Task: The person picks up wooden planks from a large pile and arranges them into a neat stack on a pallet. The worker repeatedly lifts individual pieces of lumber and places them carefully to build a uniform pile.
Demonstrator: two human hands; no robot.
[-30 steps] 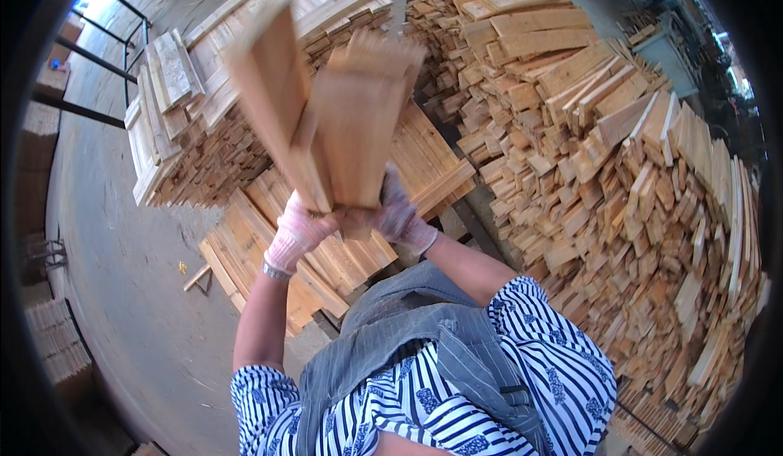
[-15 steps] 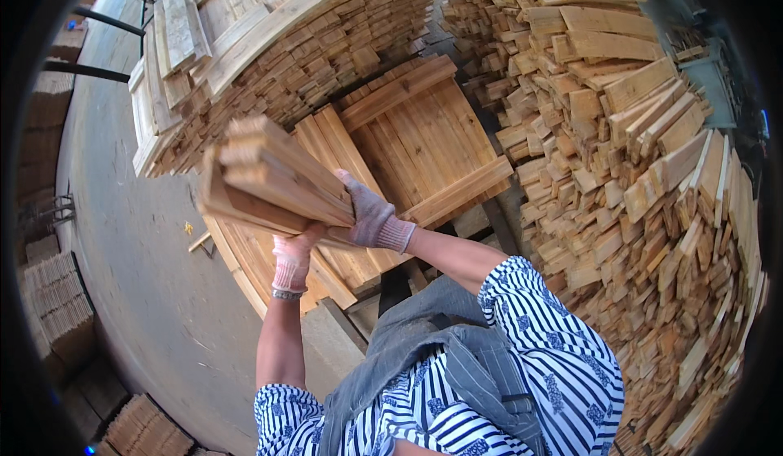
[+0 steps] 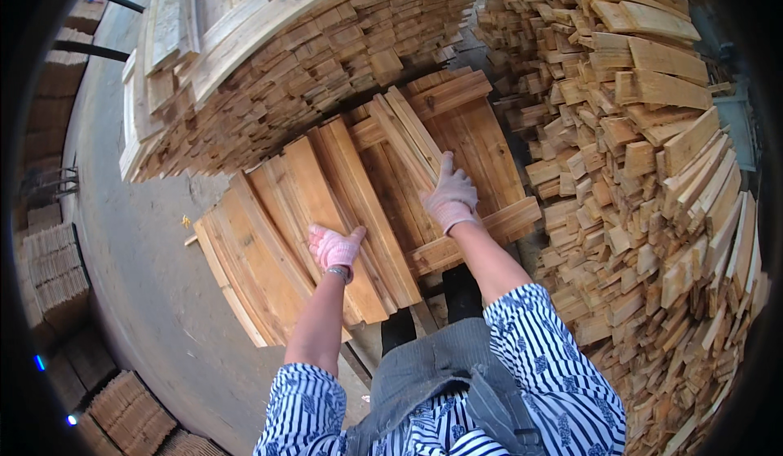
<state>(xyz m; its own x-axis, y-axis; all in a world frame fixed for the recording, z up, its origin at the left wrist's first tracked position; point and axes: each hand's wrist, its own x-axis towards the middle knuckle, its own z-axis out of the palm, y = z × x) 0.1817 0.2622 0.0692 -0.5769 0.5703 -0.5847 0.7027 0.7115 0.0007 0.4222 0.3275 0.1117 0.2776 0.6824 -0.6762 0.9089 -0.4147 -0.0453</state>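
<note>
Short wooden boards (image 3: pixel 408 136) lie in a small stack across the right part of the slatted wooden base, over its battens. My right hand (image 3: pixel 451 197), in a pale knit glove, touches the near end of these boards with its fingers spread; the hand hides that end. My left hand (image 3: pixel 335 246), in a pinkish glove, is over a row of flat boards (image 3: pixel 298 183) on the left part. Its thumb stands apart from the fingers and nothing is held. The base's near batten (image 3: pixel 477 234) runs below my right hand.
A large stack of sawn boards (image 3: pixel 326 56) stands behind the base. On the right rises a high pile of short wood pieces (image 3: pixel 644 236). Bundled slats (image 3: pixel 55 264) stand at far left, across the grey floor (image 3: pixel 155 293).
The bundle of boards that both hands held up in front has come down onto the base's right part. My hands have parted, the right one moving right and the left one resting lower.
</note>
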